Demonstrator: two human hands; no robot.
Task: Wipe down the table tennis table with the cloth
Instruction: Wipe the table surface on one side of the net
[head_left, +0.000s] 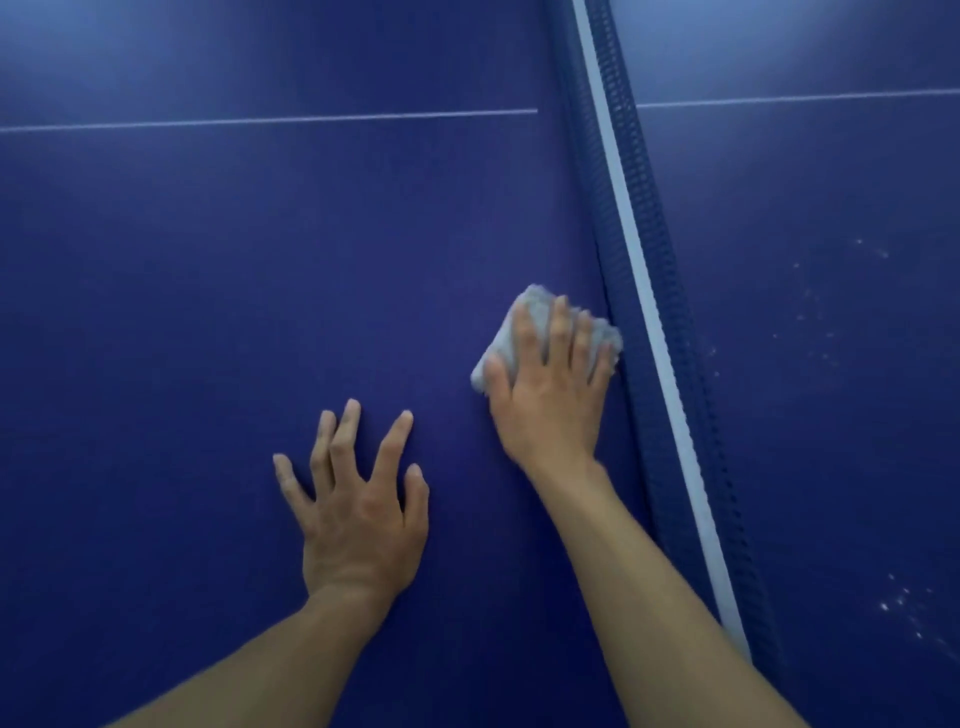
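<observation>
The cloth (501, 347) is a folded grey pad lying flat on the blue desk (208, 312), right of centre in the frame. Its right edge is just beside the foot of the net (655, 332), perhaps touching it. The pad sits tilted, its sides roughly in line with the net, which runs from the top centre down to the lower right.

The right hand (550, 400) lies on top of the cloth, palm down. Its fingers are straight and slightly fanned, pressing the pad to the surface, with the thumb along the left edge. The forearm comes in from the lower right, almost parallel to the net.

The left hand (358, 519) is lower and to the left, well apart from the cloth. It is spread flat on the bare desk and looks like a brace.

With the net blocking the right side, the open surface lies to the left and toward the top of the frame, up to the white line (260, 120). The next stroke would likely go that way, or along the net. Pale specks (821, 312) show beyond the net, on the right half.
</observation>
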